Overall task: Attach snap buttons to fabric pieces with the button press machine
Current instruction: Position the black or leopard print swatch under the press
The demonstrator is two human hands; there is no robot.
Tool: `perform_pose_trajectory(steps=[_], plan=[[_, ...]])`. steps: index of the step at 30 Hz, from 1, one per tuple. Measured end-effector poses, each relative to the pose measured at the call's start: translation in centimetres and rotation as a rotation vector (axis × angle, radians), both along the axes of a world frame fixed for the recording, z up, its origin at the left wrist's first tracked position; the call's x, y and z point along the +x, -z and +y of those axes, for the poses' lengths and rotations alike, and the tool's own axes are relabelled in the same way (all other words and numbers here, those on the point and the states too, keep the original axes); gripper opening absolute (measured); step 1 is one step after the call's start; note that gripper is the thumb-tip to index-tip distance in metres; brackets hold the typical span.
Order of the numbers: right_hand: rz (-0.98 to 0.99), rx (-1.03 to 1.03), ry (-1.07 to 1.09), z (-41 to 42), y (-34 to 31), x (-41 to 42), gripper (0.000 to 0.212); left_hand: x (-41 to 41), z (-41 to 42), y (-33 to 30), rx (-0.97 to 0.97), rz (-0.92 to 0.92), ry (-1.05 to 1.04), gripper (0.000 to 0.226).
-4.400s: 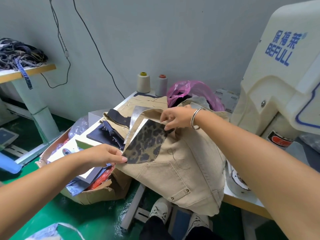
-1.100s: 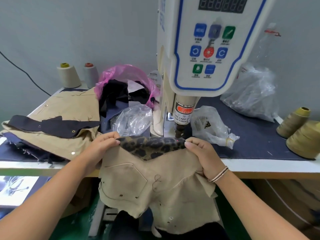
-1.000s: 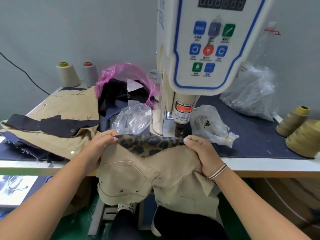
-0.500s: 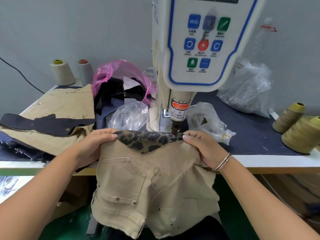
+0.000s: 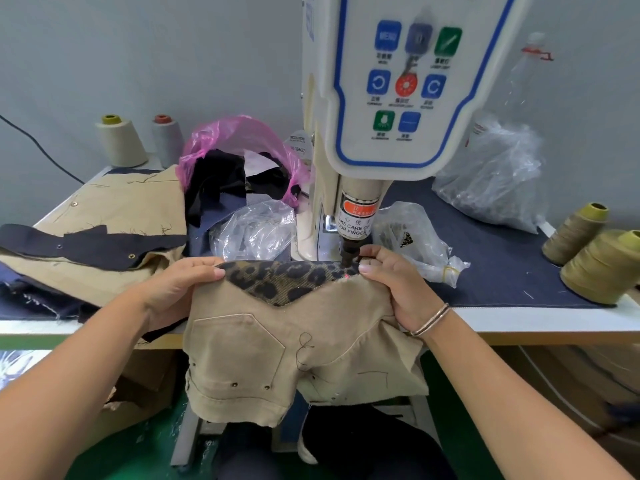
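A tan fabric piece (image 5: 277,348) with a leopard-print lining (image 5: 287,280) hangs over the table's front edge. My left hand (image 5: 180,289) pinches its upper left corner. My right hand (image 5: 398,285) grips the upper right corner, just beside the dark punch (image 5: 348,252) of the white button press machine (image 5: 388,98). A small red light dot falls on the leopard edge under the punch. The tan piece shows a stitched pocket and small metal snaps near its lower hem.
Tan and navy pieces (image 5: 93,237) are stacked on the left of the table. A pink bag (image 5: 242,147) of dark scraps and clear plastic bags (image 5: 495,174) flank the machine. Thread cones (image 5: 602,265) stand at the right, two more (image 5: 121,140) at the back left.
Both hands carried the tan piece from the left stack to the machine and slid its leopard edge forward until the right corner lies under the punch.
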State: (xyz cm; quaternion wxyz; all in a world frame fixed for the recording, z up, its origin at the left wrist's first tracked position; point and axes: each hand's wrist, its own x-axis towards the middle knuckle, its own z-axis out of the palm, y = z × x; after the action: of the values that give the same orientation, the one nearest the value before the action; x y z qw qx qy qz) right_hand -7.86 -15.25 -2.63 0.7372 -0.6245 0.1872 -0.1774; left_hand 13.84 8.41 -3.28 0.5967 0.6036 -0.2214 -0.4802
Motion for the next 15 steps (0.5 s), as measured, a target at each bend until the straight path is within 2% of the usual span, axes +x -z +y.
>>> perform_pose_trajectory(steps=[11,15], plan=[[-0.03,-0.062,0.049,0.75,0.21,-0.35,0.031,-0.08,-0.02,0.49,-0.013,-0.016,-0.033,0.031],[-0.02,-0.06,0.052,0.81,-0.21,-0.23,0.03,-0.01,-0.06,0.63,-0.017,-0.03,-0.047,0.034]])
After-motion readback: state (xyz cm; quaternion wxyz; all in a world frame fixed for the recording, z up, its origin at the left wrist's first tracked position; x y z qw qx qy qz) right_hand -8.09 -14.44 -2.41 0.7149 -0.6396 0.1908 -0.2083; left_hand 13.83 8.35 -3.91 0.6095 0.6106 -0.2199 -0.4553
